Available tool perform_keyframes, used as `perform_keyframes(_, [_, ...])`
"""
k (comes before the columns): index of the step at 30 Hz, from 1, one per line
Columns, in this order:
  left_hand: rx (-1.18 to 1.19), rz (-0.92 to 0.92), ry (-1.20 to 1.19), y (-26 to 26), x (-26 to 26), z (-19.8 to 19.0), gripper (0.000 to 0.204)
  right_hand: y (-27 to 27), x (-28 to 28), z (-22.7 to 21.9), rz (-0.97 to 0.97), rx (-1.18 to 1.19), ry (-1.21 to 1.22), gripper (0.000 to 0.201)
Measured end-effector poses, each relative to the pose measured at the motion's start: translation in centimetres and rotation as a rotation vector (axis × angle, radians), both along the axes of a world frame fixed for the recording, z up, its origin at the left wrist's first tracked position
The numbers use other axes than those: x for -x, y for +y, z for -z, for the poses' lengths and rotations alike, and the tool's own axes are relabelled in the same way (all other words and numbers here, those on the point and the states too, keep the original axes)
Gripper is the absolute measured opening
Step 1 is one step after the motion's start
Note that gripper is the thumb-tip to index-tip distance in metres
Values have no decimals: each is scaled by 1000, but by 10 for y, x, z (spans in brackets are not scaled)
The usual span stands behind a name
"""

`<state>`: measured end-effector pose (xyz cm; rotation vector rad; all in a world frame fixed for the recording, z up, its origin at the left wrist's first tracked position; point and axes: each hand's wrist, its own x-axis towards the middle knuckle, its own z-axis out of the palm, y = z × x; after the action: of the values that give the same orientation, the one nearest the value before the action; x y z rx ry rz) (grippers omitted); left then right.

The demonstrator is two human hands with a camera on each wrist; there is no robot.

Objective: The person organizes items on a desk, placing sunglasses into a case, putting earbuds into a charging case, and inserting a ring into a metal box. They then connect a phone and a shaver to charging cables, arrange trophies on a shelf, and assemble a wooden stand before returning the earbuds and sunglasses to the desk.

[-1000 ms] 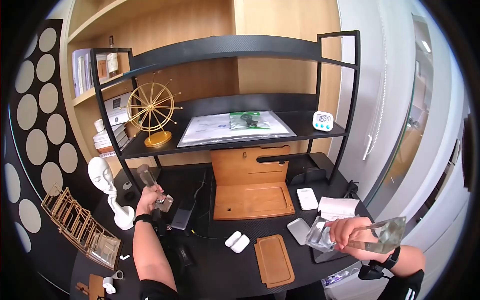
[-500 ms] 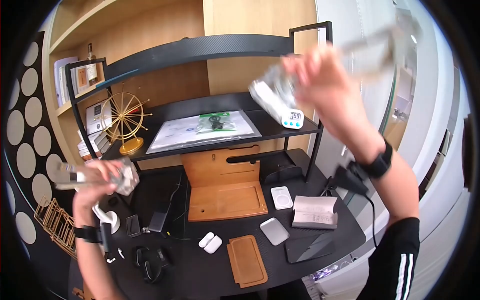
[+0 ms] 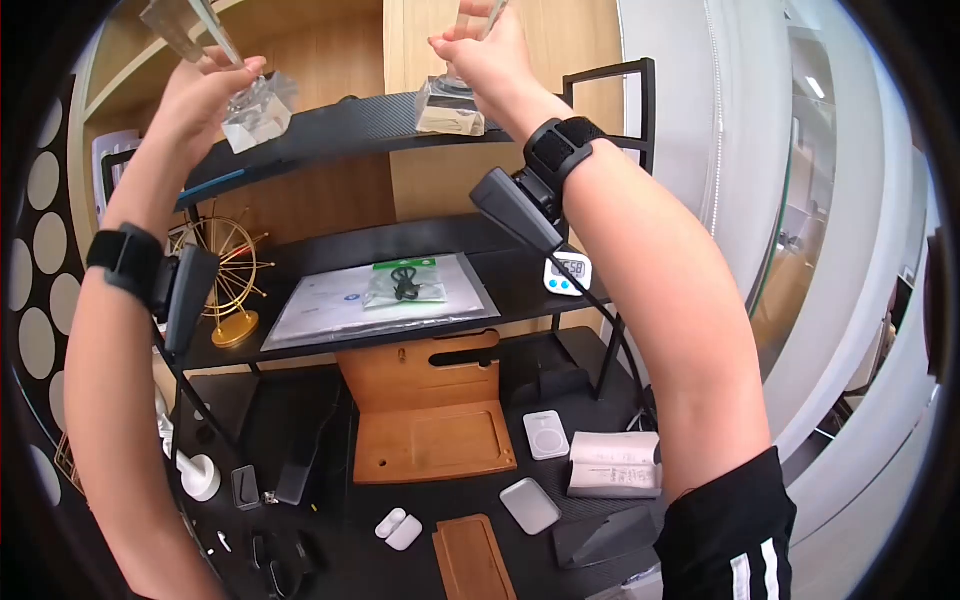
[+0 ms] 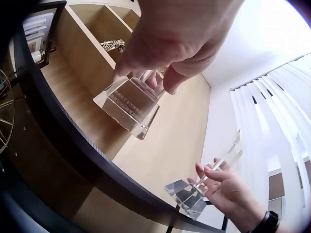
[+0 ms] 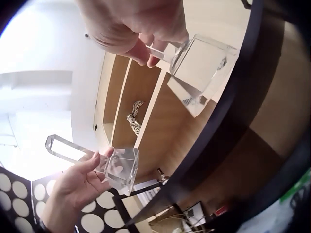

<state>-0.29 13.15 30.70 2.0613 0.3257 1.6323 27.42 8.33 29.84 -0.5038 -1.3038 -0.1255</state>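
Note:
My left hand (image 3: 195, 95) grips a clear crystal trophy (image 3: 258, 118) by its narrow part, just above the block base, at the top left of the head view. Engraved lettering shows on that base (image 4: 127, 108) in the left wrist view. With my right hand (image 3: 492, 68) I hold a second crystal trophy (image 3: 450, 112), its base at the front edge of the rack's black top shelf (image 3: 350, 125). In the right wrist view the fingers pinch its stem above the base (image 5: 201, 68). The upper part of the right trophy runs out of the head view.
Below, the middle shelf bears papers (image 3: 330, 305), a bagged cable (image 3: 405, 285), a gold wheel ornament (image 3: 235, 328) and a timer (image 3: 568, 273). A brown wooden stand (image 3: 430, 440), an earbud case (image 3: 400, 530) and a white charger (image 3: 546, 435) lie on the desk.
Both hands have risen with the trophies from desk height to the top shelf. My right hand has swung up and then leftward; the left has gone up. The head view has shifted.

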Motion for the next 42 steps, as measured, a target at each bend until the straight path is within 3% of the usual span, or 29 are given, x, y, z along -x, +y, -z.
perform_keyframes(4, [33, -126, -6, 47, -11, -5, 24, -2, -8, -2, 69, 37, -7, 51])
perform_keyframes(6, [-7, -193, -40, 44, -20, -1, 23, 2, -10, 0, 63, 106, 40, 54])
perform_keyframes(8, [151, -368, -43, 43, -29, 4, 18, 8, -14, -1, 43, 134, 24, 55])
perform_keyframes(10, [126, -371, -25, 57, -32, -1, 16, 17, -20, -3, 28, 164, -1, 56])
perform_keyframes(14, [134, -270, -99, 68, -44, 4, 35, 34, -17, 4, 183, 128, -137, 60])
perform_keyframes(16, [28, -422, -17, 66, -53, 5, 28, 35, -16, 3, 219, 114, -151, 61])
perform_keyframes(19, [-20, -466, 42, 72, -56, 9, 36, 28, -14, 8, 276, 284, -181, 65])
perform_keyframes(21, [-30, -498, 32, 75, -59, 11, 37, 35, -12, 10, 660, 368, -185, 47])
perform_keyframes(27, [-40, -530, 122, 92, -61, 16, 37, 36, -21, 20, 571, 315, -224, 50])
perform_keyframes(29, [57, -554, 156, 96, -61, 18, 38, 36, -21, 20, 552, 317, -214, 50])
perform_keyframes(33, [48, -526, 218, 100, -56, 20, 41, 26, -20, 23, 501, 429, -242, 57])
perform_keyframes(36, [69, -480, 189, 93, -56, 24, 42, 22, -18, 23, 408, 504, -269, 70])
perform_keyframes(42, [103, -209, 116, 76, -50, 35, 49, 25, -19, 18, 280, 591, -373, 91])
